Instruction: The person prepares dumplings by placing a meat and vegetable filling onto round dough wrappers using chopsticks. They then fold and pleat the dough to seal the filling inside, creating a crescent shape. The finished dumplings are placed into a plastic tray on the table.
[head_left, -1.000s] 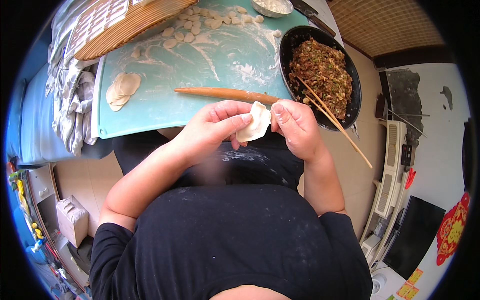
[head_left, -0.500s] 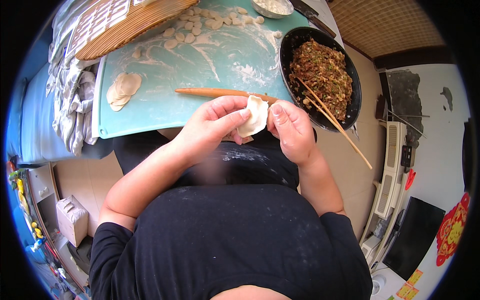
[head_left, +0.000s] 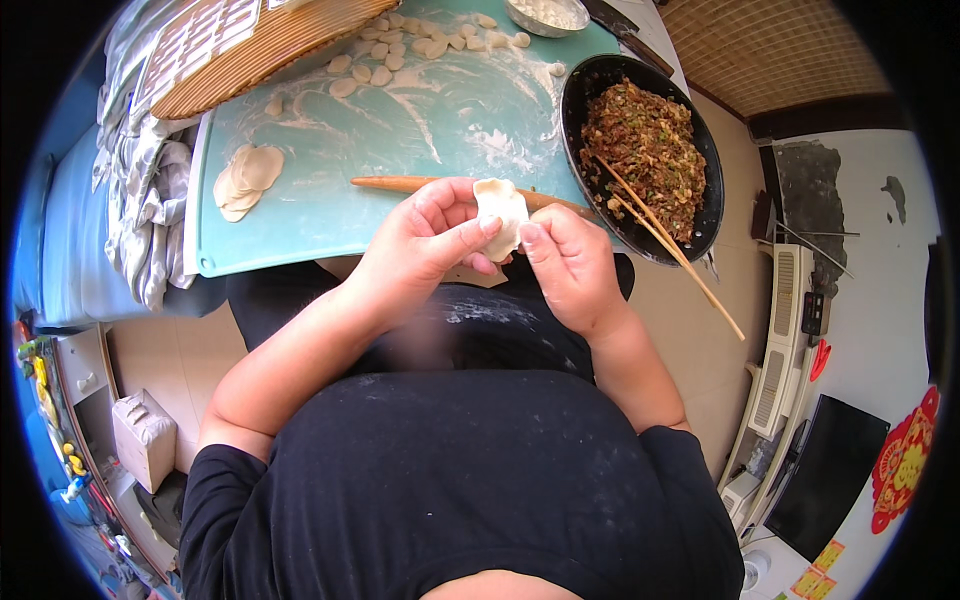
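Note:
A pale, thin dumpling wrapper (head_left: 502,215) is held up between my two hands, just off the near edge of the mat. My left hand (head_left: 432,232) pinches its left side, thumb on the face toward me. At its lower right edge, my right hand (head_left: 572,262) closes thumb and fingers on the rim. Behind the hands, a wooden rolling pin (head_left: 385,184) lies across the mat, partly covered by them. A small stack of flat wrappers (head_left: 246,180) rests to the left. The black pan (head_left: 712,205) of chopped filling (head_left: 645,140) stands at the right, with chopsticks (head_left: 690,262) leaning over its rim.
Flour and several small dough pieces (head_left: 382,75) lie on the turquoise mat (head_left: 320,215). A bowl of flour (head_left: 550,14) and a knife (head_left: 640,50) sit at the far right. A ribbed wooden tray (head_left: 240,75) covers the far left corner, beside crumpled cloth (head_left: 150,220).
My right hand has shifted left and slightly down along the wrapper's edge. The wrapper has turned and moved a little up and left in my left hand.

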